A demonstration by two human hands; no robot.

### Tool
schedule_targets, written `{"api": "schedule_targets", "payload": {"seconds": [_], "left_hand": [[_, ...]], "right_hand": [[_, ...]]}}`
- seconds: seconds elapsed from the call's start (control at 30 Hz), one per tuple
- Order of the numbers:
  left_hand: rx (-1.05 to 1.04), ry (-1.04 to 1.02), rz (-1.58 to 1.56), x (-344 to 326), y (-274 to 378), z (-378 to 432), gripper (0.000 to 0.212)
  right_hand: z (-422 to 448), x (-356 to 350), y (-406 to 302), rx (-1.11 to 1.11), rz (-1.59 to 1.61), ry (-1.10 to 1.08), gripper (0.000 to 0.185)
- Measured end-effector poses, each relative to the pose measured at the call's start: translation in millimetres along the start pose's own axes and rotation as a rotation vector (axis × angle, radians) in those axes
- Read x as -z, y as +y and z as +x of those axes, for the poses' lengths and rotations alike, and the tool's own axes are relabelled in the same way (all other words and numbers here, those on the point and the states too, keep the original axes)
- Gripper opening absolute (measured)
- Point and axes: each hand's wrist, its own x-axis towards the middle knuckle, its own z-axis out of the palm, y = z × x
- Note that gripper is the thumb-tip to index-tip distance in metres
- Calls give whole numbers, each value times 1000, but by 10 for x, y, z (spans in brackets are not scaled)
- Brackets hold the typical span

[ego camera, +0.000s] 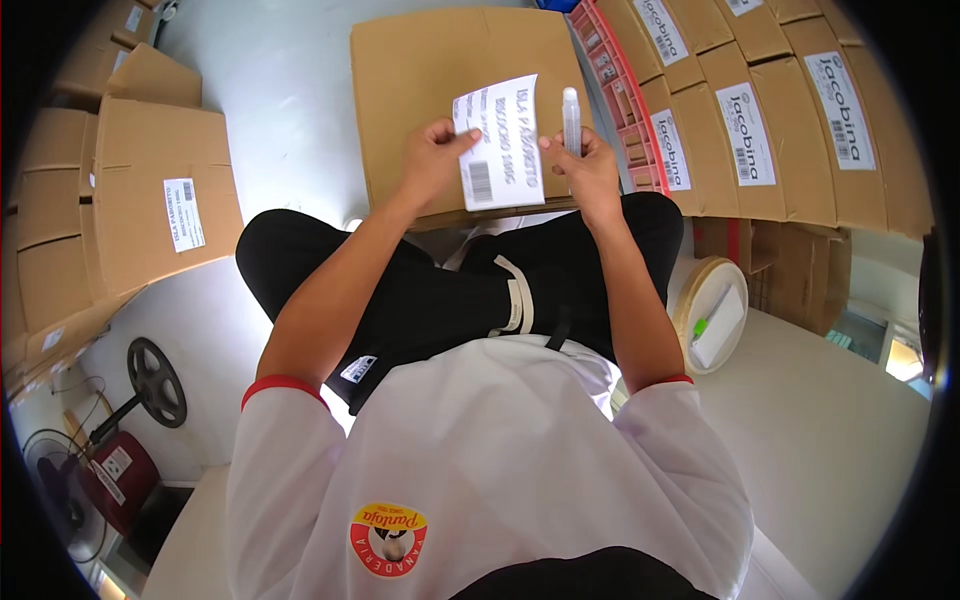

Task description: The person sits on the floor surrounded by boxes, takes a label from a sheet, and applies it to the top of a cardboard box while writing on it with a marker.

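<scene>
My left hand (433, 163) grips a white printed paper label (501, 146) by its left edge, thumb on top. The label bears writing and a barcode and is held tilted above a cardboard box (420, 67). My right hand (592, 171) holds a slim whitish tube (571, 120), upright in the picture, with its cap end pointing away from me. The right thumb is at the label's right edge; whether it pinches the paper is hard to tell. The box lies just beyond my crossed legs, under both hands.
Labelled cardboard boxes (787, 127) are stacked at the right, beside a pink plastic crate (626, 90). More boxes (161, 157) stand at the left. A round container (712, 315) by my right knee holds white paper and a green-tipped item. A black handwheel (156, 382) is at lower left.
</scene>
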Motion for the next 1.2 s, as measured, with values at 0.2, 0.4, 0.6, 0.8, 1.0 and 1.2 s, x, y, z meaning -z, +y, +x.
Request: {"api": "schedule_targets", "payload": {"seconds": [0.2,0.4,0.6,0.8,1.0,1.2], "left_hand": [[-658,473,815,382,-152,131,15],[-225,-73,1298,69,-775,-20,57],[-168,-162,1384,-29,-1016,-72,77],[-137,-251,1291,-64,-1054,26,72],[-64,-296,1330,26,-1120,18,62],[-63,-303,1323,24,-1081,37,56]], "right_hand": [[-24,22,63,-167,193,22,40],[12,49,-155,-132,807,-423,61],[163,-383,-172,9,228,8,24],[288,-1104,74,90,84,-186,27],[346,-1596,286,181,-383,-373,32],[416,-1848,385,136,-656,-430,38]]}}
